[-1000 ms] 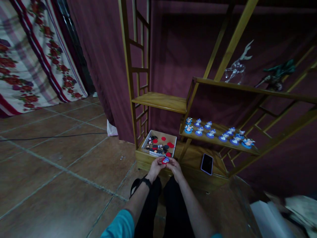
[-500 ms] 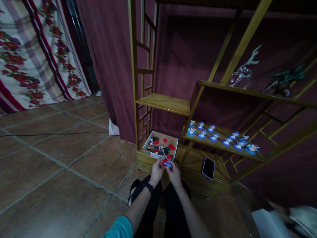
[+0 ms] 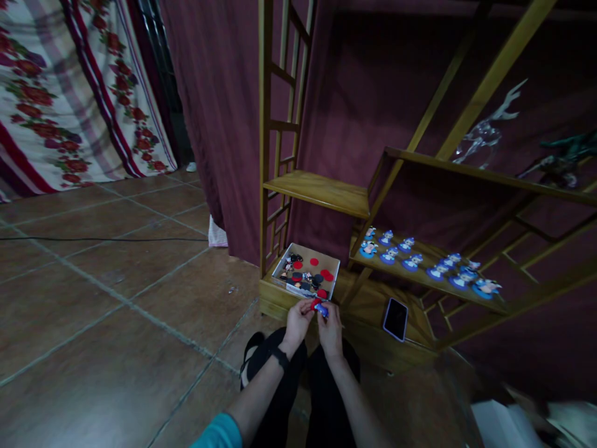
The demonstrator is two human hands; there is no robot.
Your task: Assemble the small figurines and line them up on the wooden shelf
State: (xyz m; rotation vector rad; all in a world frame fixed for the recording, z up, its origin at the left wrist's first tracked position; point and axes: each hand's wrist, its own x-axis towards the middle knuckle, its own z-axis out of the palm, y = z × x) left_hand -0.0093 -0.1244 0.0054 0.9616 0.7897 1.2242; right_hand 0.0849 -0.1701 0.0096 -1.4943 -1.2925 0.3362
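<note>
Above my lap, close to the front of the box, both hands meet around one small toy. My left hand (image 3: 298, 322) has its fingertips closed on a red disc (image 3: 315, 303) that looks like a base. Pinched in my right hand (image 3: 331, 330) is a small blue-purple figurine (image 3: 322, 309), pressed against or very near the disc; fingers partly hide the contact. Just beyond lies a shallow cardboard box (image 3: 321, 254) with loose red discs (image 3: 327, 274), dark discs and small black-and-white figurine parts.
On the right shelf stand several blue-purple figurines (image 3: 412, 262) on round bases. A phone (image 3: 395, 320) lies on the lower board. Higher up are a clear deer ornament (image 3: 485, 134) and a dark green sculpture (image 3: 562, 155). A wooden upright (image 3: 265, 137) rises behind the box.
The view has shifted slightly, so the shelf sits further right. Both hands still hold the disc and figurine together; the figurine now shows at a more downward tilt.
</note>
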